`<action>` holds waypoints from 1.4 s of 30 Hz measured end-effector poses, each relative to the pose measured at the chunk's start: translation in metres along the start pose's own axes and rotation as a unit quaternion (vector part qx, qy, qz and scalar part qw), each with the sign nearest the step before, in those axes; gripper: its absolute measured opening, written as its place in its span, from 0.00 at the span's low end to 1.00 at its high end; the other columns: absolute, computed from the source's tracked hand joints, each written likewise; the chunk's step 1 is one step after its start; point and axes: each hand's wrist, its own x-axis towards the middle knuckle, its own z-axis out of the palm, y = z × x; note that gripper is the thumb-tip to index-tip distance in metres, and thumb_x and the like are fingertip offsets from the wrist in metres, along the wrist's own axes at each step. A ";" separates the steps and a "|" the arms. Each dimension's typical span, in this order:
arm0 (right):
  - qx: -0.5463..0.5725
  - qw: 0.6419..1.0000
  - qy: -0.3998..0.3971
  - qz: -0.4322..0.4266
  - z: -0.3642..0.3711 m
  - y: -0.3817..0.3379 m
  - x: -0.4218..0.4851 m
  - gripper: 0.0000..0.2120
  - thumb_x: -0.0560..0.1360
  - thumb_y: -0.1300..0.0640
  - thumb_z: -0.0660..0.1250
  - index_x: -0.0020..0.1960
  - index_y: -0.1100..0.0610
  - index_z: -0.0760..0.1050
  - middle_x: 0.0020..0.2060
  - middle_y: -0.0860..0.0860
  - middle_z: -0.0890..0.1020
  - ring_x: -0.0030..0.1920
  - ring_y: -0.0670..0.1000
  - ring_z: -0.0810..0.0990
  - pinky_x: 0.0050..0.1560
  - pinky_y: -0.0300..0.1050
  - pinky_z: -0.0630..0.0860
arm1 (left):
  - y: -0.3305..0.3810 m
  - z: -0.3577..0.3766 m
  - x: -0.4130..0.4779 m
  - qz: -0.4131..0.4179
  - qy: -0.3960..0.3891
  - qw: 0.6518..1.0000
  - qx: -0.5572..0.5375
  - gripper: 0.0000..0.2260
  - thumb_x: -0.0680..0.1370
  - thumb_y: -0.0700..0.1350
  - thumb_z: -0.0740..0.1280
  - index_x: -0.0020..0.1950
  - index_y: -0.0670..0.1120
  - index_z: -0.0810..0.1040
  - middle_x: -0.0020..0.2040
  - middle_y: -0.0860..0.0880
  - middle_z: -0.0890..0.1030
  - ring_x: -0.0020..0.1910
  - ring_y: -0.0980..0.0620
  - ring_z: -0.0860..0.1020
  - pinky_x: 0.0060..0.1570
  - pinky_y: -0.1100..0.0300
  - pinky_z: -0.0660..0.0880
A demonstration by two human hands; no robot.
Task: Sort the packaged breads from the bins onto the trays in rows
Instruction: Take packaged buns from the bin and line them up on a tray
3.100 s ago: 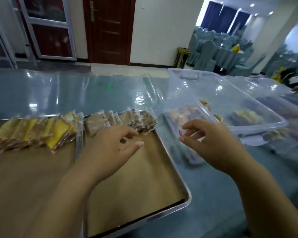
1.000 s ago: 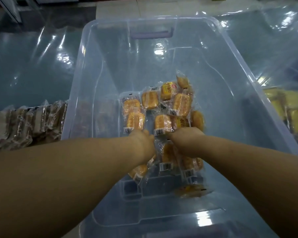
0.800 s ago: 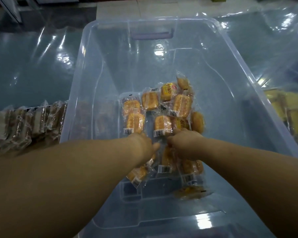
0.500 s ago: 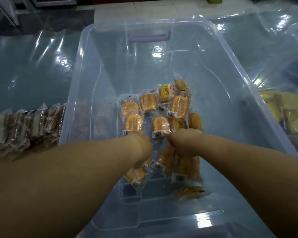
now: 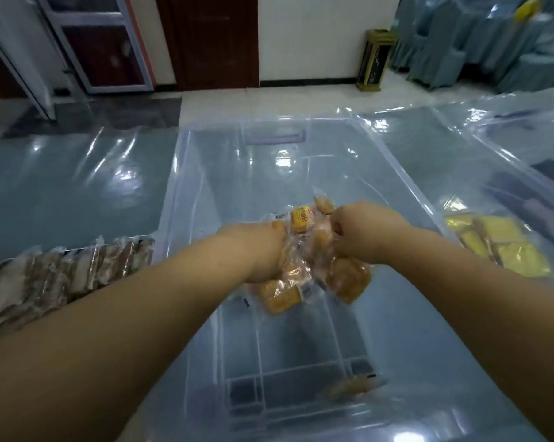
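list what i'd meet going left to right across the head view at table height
row of brown bread packs → left hand → right hand → yellow bread packs. The orange bread packs that both hands grip overlap the hands, so they are left out of the order.

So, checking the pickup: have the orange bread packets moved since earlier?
Yes: orange bread packets lifted off the clear bin floor, in left hand and right hand.

Dim, bluish indoor light — ceiling glare on the plastic sheet [image 5: 122,177], motion blur, wide-angle bending at edges.
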 end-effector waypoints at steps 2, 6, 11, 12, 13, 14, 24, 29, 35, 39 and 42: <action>0.026 0.998 0.058 0.018 -0.018 0.001 -0.014 0.07 0.72 0.57 0.64 0.37 0.53 0.67 0.33 0.49 0.70 0.40 0.56 0.73 0.30 0.40 0.61 | -0.008 -0.016 -0.018 -0.029 0.068 0.995 -0.062 0.10 0.74 0.57 0.65 0.44 0.54 0.67 0.46 0.50 0.73 0.45 0.46 0.73 0.40 0.56 0.67; 0.100 0.973 0.204 0.043 -0.049 -0.003 -0.046 0.04 0.72 0.54 0.65 0.41 0.53 0.72 0.38 0.51 0.77 0.39 0.55 0.74 0.32 0.43 0.65 | -0.020 -0.037 -0.067 -0.045 0.234 0.957 -0.168 0.15 0.73 0.59 0.66 0.38 0.53 0.64 0.40 0.52 0.73 0.38 0.52 0.72 0.33 0.57 0.64; 0.255 0.881 0.398 -0.012 -0.072 -0.032 -0.083 0.09 0.71 0.48 0.71 0.40 0.50 0.72 0.36 0.44 0.77 0.35 0.47 0.74 0.32 0.41 0.68 | -0.036 -0.044 -0.138 -0.066 0.417 0.855 -0.300 0.15 0.69 0.65 0.63 0.41 0.55 0.69 0.39 0.55 0.76 0.37 0.54 0.76 0.35 0.55 0.72; 0.281 0.860 0.424 -0.030 -0.076 -0.042 -0.090 0.09 0.71 0.47 0.71 0.40 0.48 0.71 0.35 0.42 0.76 0.34 0.43 0.73 0.31 0.40 0.66 | -0.042 -0.043 -0.151 -0.077 0.446 0.831 -0.322 0.15 0.69 0.66 0.63 0.41 0.55 0.69 0.39 0.55 0.77 0.38 0.53 0.76 0.36 0.52 0.74; 0.302 0.843 0.442 -0.045 -0.079 -0.054 -0.095 0.09 0.71 0.46 0.70 0.41 0.46 0.71 0.35 0.41 0.76 0.34 0.41 0.74 0.31 0.37 0.64 | -0.049 -0.039 -0.164 -0.092 0.474 0.808 -0.338 0.15 0.69 0.66 0.64 0.41 0.55 0.69 0.40 0.54 0.77 0.38 0.52 0.77 0.36 0.51 0.75; 0.323 0.830 0.451 -0.060 -0.082 -0.066 -0.101 0.08 0.71 0.46 0.69 0.41 0.45 0.71 0.36 0.40 0.76 0.35 0.40 0.74 0.31 0.35 0.64 | -0.055 -0.033 -0.177 -0.111 0.500 0.787 -0.345 0.15 0.69 0.65 0.64 0.41 0.55 0.69 0.39 0.54 0.77 0.37 0.53 0.77 0.35 0.53 0.74; 0.381 0.834 0.362 -0.169 -0.056 -0.220 -0.141 0.06 0.71 0.45 0.67 0.43 0.45 0.72 0.39 0.42 0.77 0.38 0.42 0.76 0.36 0.35 0.73 | -0.126 0.074 -0.313 -0.240 0.538 0.704 -0.397 0.17 0.69 0.64 0.68 0.42 0.51 0.73 0.37 0.50 0.79 0.36 0.48 0.78 0.34 0.48 0.76; 0.365 0.858 0.308 -0.189 -0.026 -0.319 -0.159 0.07 0.70 0.46 0.70 0.41 0.46 0.74 0.35 0.42 0.77 0.36 0.42 0.75 0.35 0.38 0.73 | -0.182 0.142 -0.395 -0.276 0.500 0.694 -0.439 0.13 0.71 0.54 0.71 0.41 0.46 0.73 0.36 0.45 0.78 0.35 0.46 0.77 0.34 0.50 0.73; 0.405 0.859 0.264 -0.168 0.010 -0.433 -0.183 0.10 0.68 0.47 0.73 0.36 0.44 0.72 0.33 0.42 0.77 0.35 0.42 0.76 0.33 0.41 0.72 | -0.256 0.204 -0.498 -0.310 0.470 0.710 -0.425 0.10 0.69 0.60 0.71 0.39 0.56 0.73 0.34 0.52 0.78 0.32 0.55 0.76 0.29 0.59 0.68; 0.419 0.865 0.221 -0.170 0.028 -0.495 -0.189 0.10 0.68 0.49 0.73 0.36 0.45 0.72 0.33 0.43 0.78 0.36 0.44 0.77 0.37 0.46 0.76 | -0.299 0.240 -0.541 -0.362 0.449 0.708 -0.408 0.14 0.66 0.65 0.69 0.39 0.58 0.71 0.33 0.54 0.78 0.33 0.54 0.77 0.30 0.58 0.68; 0.424 0.868 0.195 -0.167 0.041 -0.536 -0.186 0.08 0.69 0.50 0.74 0.38 0.46 0.74 0.34 0.43 0.79 0.37 0.44 0.77 0.39 0.46 0.76 | -0.331 0.261 -0.559 -0.388 0.449 0.695 -0.405 0.18 0.64 0.66 0.69 0.37 0.54 0.70 0.33 0.53 0.78 0.31 0.55 0.77 0.28 0.58 0.68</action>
